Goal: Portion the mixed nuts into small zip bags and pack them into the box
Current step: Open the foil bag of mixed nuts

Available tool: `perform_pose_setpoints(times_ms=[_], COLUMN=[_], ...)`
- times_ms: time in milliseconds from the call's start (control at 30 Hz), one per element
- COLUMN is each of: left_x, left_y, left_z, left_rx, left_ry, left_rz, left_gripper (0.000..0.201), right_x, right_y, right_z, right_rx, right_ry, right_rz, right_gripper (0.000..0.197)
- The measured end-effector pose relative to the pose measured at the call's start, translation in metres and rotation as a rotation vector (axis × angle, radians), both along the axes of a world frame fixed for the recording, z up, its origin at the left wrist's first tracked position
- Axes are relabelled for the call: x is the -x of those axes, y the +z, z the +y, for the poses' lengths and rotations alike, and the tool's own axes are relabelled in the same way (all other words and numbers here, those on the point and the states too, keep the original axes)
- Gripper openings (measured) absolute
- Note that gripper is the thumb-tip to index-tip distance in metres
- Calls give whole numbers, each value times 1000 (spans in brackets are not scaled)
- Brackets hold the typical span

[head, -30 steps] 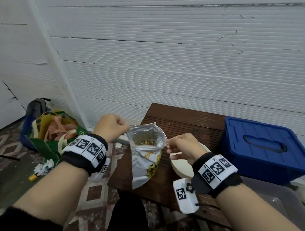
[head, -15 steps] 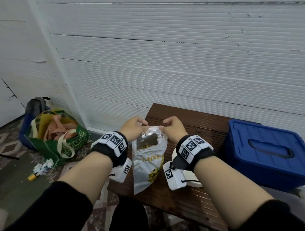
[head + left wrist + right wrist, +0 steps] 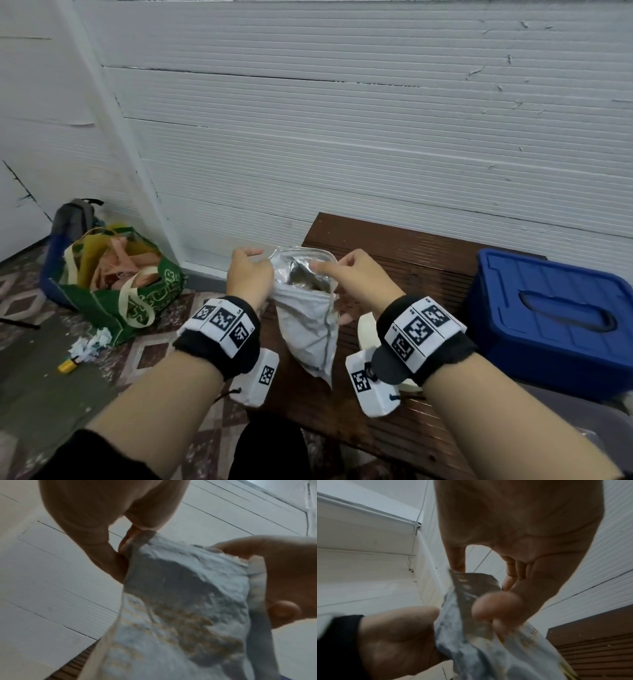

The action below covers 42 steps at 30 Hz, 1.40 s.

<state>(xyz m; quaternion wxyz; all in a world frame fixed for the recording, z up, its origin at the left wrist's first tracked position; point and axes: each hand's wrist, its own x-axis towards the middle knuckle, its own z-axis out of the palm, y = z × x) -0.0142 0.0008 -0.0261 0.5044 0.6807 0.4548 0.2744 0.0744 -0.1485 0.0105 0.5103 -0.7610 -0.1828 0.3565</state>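
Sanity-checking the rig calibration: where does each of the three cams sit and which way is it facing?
Head: on the head, looking forward and down at the nut pouch above the bench; both forearms, left hand and right hand show.
Left wrist: looks up along the left hand at the pouch and wall; right-hand fingers show.
Right wrist: looks up along the right hand at the pouch; the left hand shows.
All three share the pouch.

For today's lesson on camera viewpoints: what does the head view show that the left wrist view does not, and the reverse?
Only the head view shows the blue box, the green bag on the floor and the wrist bands. Only the left wrist view shows the underside of the nut pouch close up, with a fingertip curled under its edge. Both show the left hand and right hand pinching the pouch's top corners.
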Motion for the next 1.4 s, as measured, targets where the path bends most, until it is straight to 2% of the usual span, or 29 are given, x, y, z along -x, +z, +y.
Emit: perform_pose_setpoints(times_ms=[67, 167, 267, 367, 467, 533, 633, 700, 833, 933, 1000, 1100, 1167, 1267, 1333, 1400], left_x=[3, 3, 4, 5, 10, 14, 18, 18, 16, 15, 15, 17, 18, 19, 22, 24], left_y=[7, 13, 17, 13, 1, -5, -6, -7, -10, -7, -5, -5, -6, -5, -5, -2], left_z=[1, 9, 13, 11, 8, 12, 18, 16, 3, -5, -8, -11, -14, -17, -14, -10], left_rx=[-66, -156, -165, -43, 196, 340, 409, 468, 605, 652, 668, 701, 686, 522, 265, 48], left_ry=[-92, -238, -289, -291, -223, -152, -107, -107, -63, -25, 8, 53, 54, -22, -149, -282], left_rz=[88, 177, 211, 180, 52, -19, -26, -39, -146, -220, -258, -346, -358, -277, -142, -75], left_gripper=[26, 36, 27, 21, 21, 22, 17, 13, 25, 22, 18, 37, 41, 26, 16, 13], right_x=[2, -1, -9, -20, -21, -15, -6, -2, -2, -1, -2, -1, -1, -1, -4, -7], right_y=[-2, -9, -11, -10, -7, -3, 1, 2, -8, -20, -26, -30, -35, -41, -40, -35], right_z=[-2, -4, -2, 2, 1, -2, -5, -6, -4, -5, -8, -8, -8, -8, -9, -8], right_rx=[-35, -46, -63, -73, -68, -37, 26, 1, -133, -230, -289, -350, -331, -274, -193, -113], right_ry=[-14, -57, -81, -114, -127, -110, -44, -48, -237, -368, -406, -428, -444, -405, -313, -226], right_rz=[-35, -196, -240, -241, -272, -280, -146, -27, 92, 165, 253, 378, 420, 359, 150, -130], right_gripper=[36, 36, 34, 34, 33, 40, 52, 42, 28, 23, 27, 26, 25, 22, 26, 29])
